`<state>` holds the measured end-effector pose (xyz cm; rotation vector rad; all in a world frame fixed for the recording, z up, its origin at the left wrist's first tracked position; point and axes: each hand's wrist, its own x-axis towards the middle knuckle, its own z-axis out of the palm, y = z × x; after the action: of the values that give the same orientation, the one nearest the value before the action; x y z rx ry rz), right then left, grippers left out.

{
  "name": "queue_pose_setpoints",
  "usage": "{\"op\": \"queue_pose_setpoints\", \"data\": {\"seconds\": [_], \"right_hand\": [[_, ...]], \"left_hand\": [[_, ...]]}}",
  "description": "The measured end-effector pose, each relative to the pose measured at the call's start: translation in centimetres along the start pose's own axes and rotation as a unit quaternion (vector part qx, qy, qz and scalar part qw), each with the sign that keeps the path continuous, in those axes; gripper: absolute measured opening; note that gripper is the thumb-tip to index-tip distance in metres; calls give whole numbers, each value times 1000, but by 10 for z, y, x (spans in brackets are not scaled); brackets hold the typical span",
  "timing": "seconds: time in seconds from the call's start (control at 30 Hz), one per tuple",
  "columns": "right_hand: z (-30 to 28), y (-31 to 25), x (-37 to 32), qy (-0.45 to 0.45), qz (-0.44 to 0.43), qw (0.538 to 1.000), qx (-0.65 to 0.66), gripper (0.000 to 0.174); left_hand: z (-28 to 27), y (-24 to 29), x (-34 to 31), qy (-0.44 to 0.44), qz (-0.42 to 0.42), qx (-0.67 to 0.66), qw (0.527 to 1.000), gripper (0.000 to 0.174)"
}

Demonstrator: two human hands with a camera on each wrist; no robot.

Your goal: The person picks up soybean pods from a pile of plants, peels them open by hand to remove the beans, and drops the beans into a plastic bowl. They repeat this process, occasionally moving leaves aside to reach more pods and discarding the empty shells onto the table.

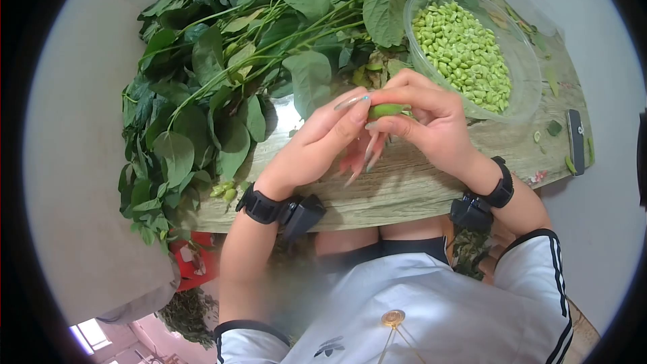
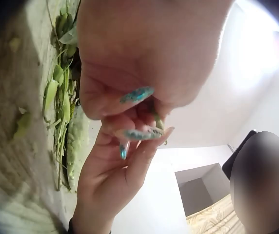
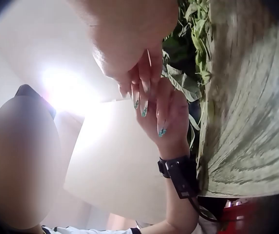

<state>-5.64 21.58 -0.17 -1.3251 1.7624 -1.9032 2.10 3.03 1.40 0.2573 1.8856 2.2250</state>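
A green soybean pod (image 1: 386, 110) is held between my two hands over the near part of the table. My right hand (image 1: 435, 118) pinches it between thumb and forefinger. At the pod's other end, my left hand (image 1: 327, 131) pinches with its thumb and forefinger, long decorated nails pointing toward the right hand. In the left wrist view, a small green bit of the pod (image 2: 157, 122) shows between the fingers; most of it is hidden. The right wrist view shows the fingers of both hands meeting, with the pod out of sight.
A clear plastic bowl (image 1: 528, 94) of shelled green beans (image 1: 465, 54) stands at the back right. Leafy soybean stalks (image 1: 229, 81) cover the table's left and back. Several pods (image 1: 226, 191) lie at the front left. A dark phone-like object (image 1: 575, 141) lies by the right edge.
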Motion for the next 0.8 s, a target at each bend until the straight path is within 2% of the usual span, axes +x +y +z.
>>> {"op": "queue_pose_setpoints", "data": {"seconds": [0.13, 0.2, 0.23, 0.3, 0.33, 0.4, 0.5, 0.57, 0.63, 0.7, 0.77, 0.8], "right_hand": [[5, -5, 6, 61, -53, 991, -103, 31], [3, -3, 12, 56, -164, 963, -207, 25], [4, -3, 11, 55, -166, 962, -208, 25], [10, -1, 6, 45, -149, 950, -270, 23], [11, 1, 5, 45, -155, 949, -272, 25], [10, -1, 5, 51, -157, 945, -281, 25], [7, 0, 5, 55, -168, 939, -296, 29], [7, -2, 4, 54, -173, 936, -303, 32], [12, -5, 2, 70, -111, 947, -292, 41], [14, -3, 2, 72, -114, 951, -277, 45], [18, 1, 3, 73, -114, 955, -263, 49], [21, 3, 3, 75, -106, 968, -215, 45]], "left_hand": [[-9, -9, -1, -7, 8, 23, 1000, 50], [-26, -19, 0, -66, 52, -20, 996, 54], [-26, -19, 0, -66, 54, -20, 996, 54], [-22, -13, -1, 34, 10, 94, 995, 56], [-18, -8, -1, 32, 8, 94, 995, 56], [-7, 3, 0, 87, -42, 125, 987, 50], [-5, 4, 3, 108, -34, 113, 987, 49], [-10, -2, 3, 103, -11, 91, 991, 49], [-12, -4, 1, 98, 12, 68, 993, 49], [-12, 0, 1, 69, -41, 117, 990, 49], [-10, 2, 1, 60, -47, 128, 989, 48], [-10, 1, 1, 53, -52, 139, 987, 47]]}}
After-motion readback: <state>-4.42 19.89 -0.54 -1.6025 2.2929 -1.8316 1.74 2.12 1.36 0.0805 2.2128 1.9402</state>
